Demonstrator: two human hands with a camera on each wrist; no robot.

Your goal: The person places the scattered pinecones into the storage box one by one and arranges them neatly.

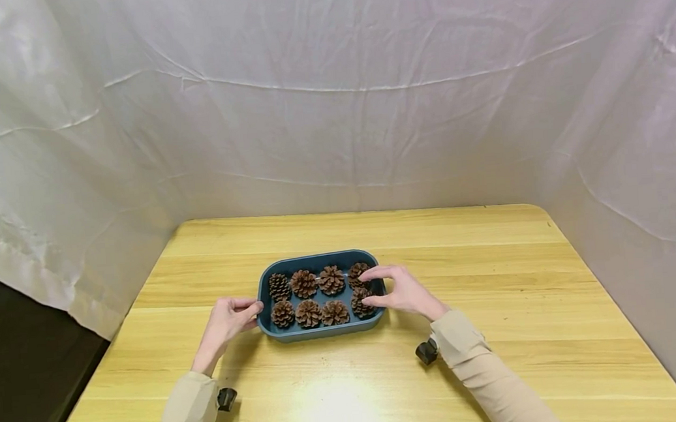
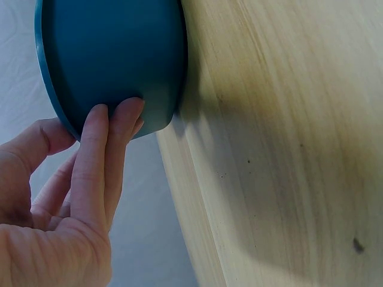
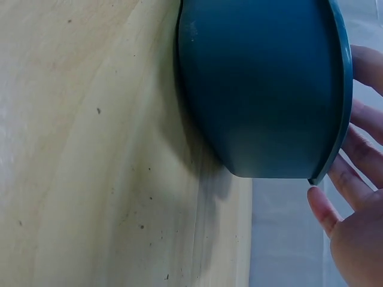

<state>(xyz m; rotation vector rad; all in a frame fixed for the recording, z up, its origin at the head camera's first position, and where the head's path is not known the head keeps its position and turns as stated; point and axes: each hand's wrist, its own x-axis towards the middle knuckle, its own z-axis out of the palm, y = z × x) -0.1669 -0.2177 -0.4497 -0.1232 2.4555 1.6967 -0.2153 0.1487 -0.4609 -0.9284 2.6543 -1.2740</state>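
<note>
A dark blue-green rectangular tub [image 1: 311, 334] with rounded corners stands on the table. Several brown pine cones [image 1: 304, 283] lie in it in two rows. At the tub's left end my left hand [image 1: 228, 323] pinches the rim. The left wrist view shows its fingertips [image 2: 130, 107] against the outer wall, with the thumb at the rim. Over the right end reaches my right hand [image 1: 402, 293], thumb and fingers spread apart. Its fingers overlap the far right pine cone [image 1: 355, 274], its thumb the near right pine cone [image 1: 361, 309]. The right wrist view has the tub wall hiding those fingertips.
The wooden table [image 1: 496, 278] extends on every side of the tub. White cloth [image 1: 355, 118] hangs behind and along both sides. A dark surface [image 1: 19, 364] lies beyond the table's left edge. Small black devices [image 1: 226, 399] sit at both wrists.
</note>
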